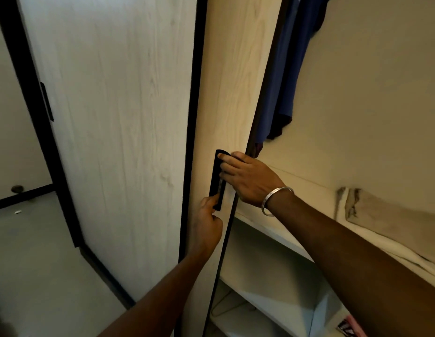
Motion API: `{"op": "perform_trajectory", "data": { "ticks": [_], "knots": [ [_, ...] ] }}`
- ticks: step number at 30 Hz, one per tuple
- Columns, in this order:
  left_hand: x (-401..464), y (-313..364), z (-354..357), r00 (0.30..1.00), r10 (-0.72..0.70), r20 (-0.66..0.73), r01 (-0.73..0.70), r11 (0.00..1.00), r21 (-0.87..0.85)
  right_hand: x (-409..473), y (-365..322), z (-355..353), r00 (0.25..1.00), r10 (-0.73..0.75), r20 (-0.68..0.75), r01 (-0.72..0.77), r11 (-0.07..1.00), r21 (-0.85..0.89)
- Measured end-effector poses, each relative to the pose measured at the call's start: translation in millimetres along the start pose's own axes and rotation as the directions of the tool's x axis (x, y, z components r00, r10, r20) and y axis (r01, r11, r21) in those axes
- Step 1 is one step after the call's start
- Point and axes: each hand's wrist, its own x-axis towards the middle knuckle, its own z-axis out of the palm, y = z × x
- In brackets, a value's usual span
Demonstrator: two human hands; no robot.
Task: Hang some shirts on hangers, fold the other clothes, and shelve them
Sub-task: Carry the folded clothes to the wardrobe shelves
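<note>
A light wood sliding wardrobe door [226,81] with a black recessed handle [217,181] stands partly across the wardrobe. My right hand [245,178], with a metal bangle at the wrist, hooks its fingers into the top of the handle. My left hand [208,220] grips the handle's lower end. Behind the door edge a blue shirt [282,76] hangs inside. A folded pale garment [382,224] lies on the shelf [272,234] at the right, partly hidden by my right forearm.
A second sliding door [119,117] with black frame fills the left middle. Lower shelves [265,305] show below, with a pink patterned item [350,327] at the bottom right. Pale floor [36,263] lies at lower left.
</note>
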Motion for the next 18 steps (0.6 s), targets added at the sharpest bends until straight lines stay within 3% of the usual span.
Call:
{"op": "perform_trajectory", "data": {
  "ticks": [4, 14, 18],
  "knots": [
    [-8.0, 11.2, 4.5, 1.0, -0.005, 0.001, 0.005, 1.0, -0.03, -11.6, -3.0, -1.9, 0.999, 0.035, -0.022, -0.035, 0.999, 0.011],
    [-46.8, 40.8, 37.8, 0.989, 0.142, 0.044, -0.143, 0.99, 0.011, -85.0, 5.6, -3.0, 0.996, 0.087, -0.027, -0.085, 0.995, 0.044],
    [-67.2, 56.8, 50.2, 0.963, 0.22, 0.158, -0.224, 0.975, 0.011, -128.6, 7.2, -11.2, 0.99, 0.142, -0.004, -0.142, 0.989, 0.042]
  ]
}}
